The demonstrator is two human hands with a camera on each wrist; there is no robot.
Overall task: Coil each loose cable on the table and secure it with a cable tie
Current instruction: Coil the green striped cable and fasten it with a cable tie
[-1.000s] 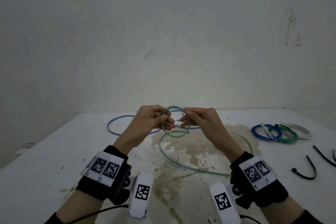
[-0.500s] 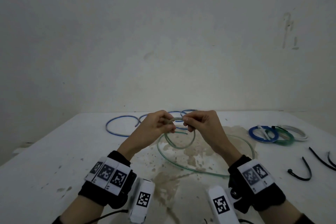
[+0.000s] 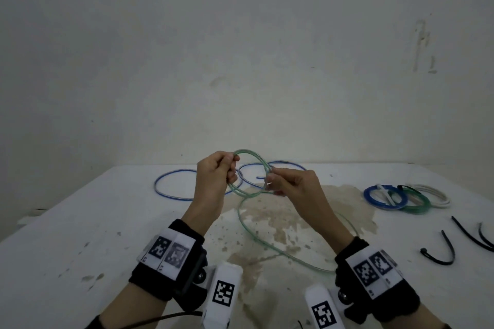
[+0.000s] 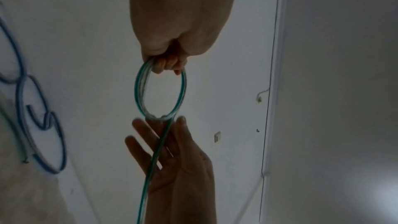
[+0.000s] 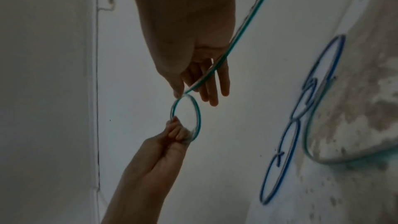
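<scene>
A green cable (image 3: 250, 232) lies partly loose on the white table (image 3: 80, 248), and its upper end is wound into a small coil (image 3: 254, 157) held in the air. My left hand (image 3: 219, 171) grips the coil's left side with curled fingers (image 4: 165, 65). My right hand (image 3: 288, 184) pinches the cable where it leaves the coil (image 5: 198, 117), thumb against fingers (image 5: 215, 91). In the left wrist view the tail of the cable (image 4: 150, 168) runs down across the right palm. A loose blue cable (image 3: 157, 189) lies in loops behind the hands.
Three tied coils sit at the right: blue (image 3: 370, 196), green (image 3: 419, 208) and white (image 3: 438, 195). Black cable ties (image 3: 441, 254) lie near the right edge. A brown stain (image 3: 280, 211) covers the table's middle. A bare wall stands behind.
Both hands have risen and drawn apart. The coil, which hung below the fingers half a second ago, now stands upright between them.
</scene>
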